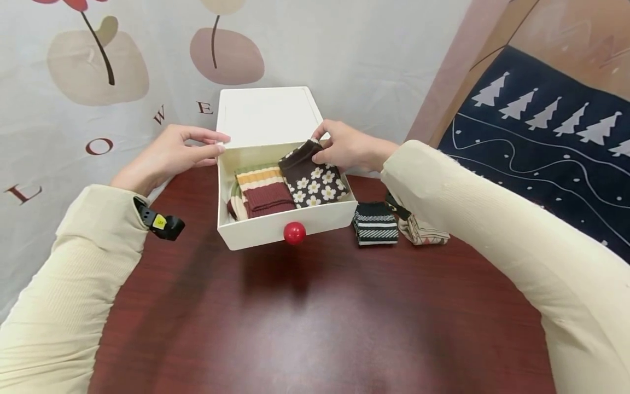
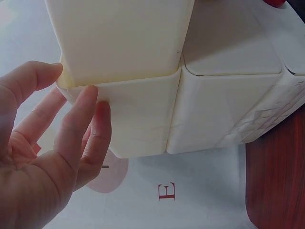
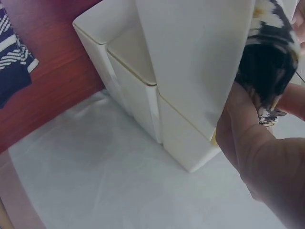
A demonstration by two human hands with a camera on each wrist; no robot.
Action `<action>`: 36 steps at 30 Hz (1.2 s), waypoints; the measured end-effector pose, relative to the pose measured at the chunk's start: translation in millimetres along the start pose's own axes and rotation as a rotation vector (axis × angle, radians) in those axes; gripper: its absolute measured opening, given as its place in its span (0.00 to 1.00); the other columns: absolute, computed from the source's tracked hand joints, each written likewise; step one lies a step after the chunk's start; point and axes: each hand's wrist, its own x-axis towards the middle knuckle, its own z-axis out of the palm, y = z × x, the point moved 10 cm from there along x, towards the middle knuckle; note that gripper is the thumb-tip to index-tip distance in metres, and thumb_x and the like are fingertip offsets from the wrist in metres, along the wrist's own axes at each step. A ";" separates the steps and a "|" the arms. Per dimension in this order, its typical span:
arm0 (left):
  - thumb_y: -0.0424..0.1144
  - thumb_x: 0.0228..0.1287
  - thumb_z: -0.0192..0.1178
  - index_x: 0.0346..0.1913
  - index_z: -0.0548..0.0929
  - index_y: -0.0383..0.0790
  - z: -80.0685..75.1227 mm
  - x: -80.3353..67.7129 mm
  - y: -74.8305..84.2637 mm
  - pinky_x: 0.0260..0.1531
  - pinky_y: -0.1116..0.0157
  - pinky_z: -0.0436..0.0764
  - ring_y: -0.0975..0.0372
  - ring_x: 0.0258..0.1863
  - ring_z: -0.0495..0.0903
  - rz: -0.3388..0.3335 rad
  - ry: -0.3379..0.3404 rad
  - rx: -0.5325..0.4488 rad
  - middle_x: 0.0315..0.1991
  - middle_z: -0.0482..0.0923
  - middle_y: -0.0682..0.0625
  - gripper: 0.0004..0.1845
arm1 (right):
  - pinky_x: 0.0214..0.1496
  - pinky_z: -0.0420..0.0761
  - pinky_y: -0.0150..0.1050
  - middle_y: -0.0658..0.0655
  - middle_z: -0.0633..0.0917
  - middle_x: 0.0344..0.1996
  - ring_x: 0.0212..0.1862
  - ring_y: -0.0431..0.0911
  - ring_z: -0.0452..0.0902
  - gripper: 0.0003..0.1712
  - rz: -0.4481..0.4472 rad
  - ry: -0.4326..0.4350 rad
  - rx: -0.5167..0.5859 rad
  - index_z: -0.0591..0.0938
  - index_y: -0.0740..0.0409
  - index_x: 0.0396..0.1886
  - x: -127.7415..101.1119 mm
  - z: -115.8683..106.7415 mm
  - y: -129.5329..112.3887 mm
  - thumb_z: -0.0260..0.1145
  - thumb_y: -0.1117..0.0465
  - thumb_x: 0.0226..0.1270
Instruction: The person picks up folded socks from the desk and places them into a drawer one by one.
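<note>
Head view: the right hand point(image 1: 346, 146) pinches the far edge of the brown flowered sock point(image 1: 311, 176), which lies in the drawer point(image 1: 275, 230) at its 2 o'clock corner, beside folded maroon socks point(image 1: 268, 198). At 9 o'clock, the left hand point(image 1: 169, 156) presses straight fingers against the drawer's left rim. Bare red table point(image 1: 315, 317) lies toward 6 o'clock; a striped sock point(image 1: 375, 223) sits at 4 o'clock.

Both arms wear long cream sleeves point(image 1: 64, 306) of fine ribbed knit, loose and reaching the wrists. A small black camera unit point(image 1: 159, 221) with a yellow label sits strapped at the left wrist
</note>
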 end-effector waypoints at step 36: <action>0.43 0.60 0.57 0.56 0.73 0.35 0.5 -2.2 3.8 0.41 0.76 0.78 0.70 0.34 0.79 -0.002 0.022 -0.046 0.47 0.69 0.46 0.23 | 0.49 0.74 0.37 0.60 0.80 0.41 0.46 0.49 0.73 0.17 -0.226 0.062 -0.658 0.78 0.63 0.45 0.0 -11.7 -37.3 0.65 0.64 0.53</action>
